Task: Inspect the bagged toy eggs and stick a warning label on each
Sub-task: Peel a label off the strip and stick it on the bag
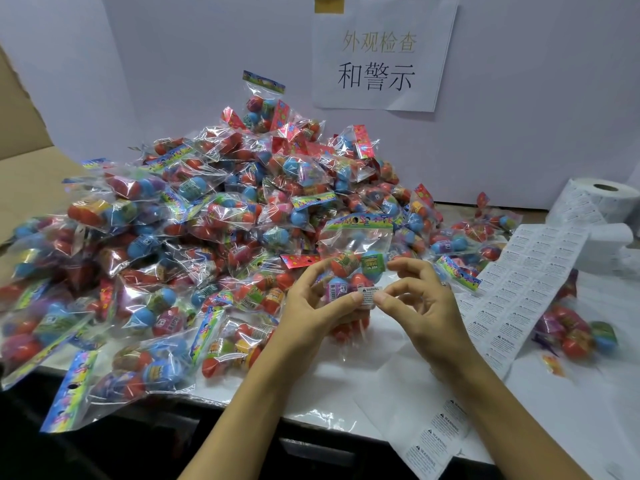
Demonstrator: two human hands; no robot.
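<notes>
My left hand (311,306) grips a clear bag of toy eggs (356,247) upright above the table, header card on top. A small white warning label (370,295) lies on the bag's lower front. Both thumbs press on that label, the left thumb at its left edge and my right hand's (415,303) thumb at its right edge. The other right fingers are curled and spread above. A large heap of bagged eggs (180,237) fills the table's left and middle.
A strip of warning labels (519,292) runs from a white roll (602,199) at the far right down over the table's front edge. One bag of eggs (575,334) lies alone at the right. A paper sign (377,64) hangs on the back wall. Cardboard (20,161) stands at left.
</notes>
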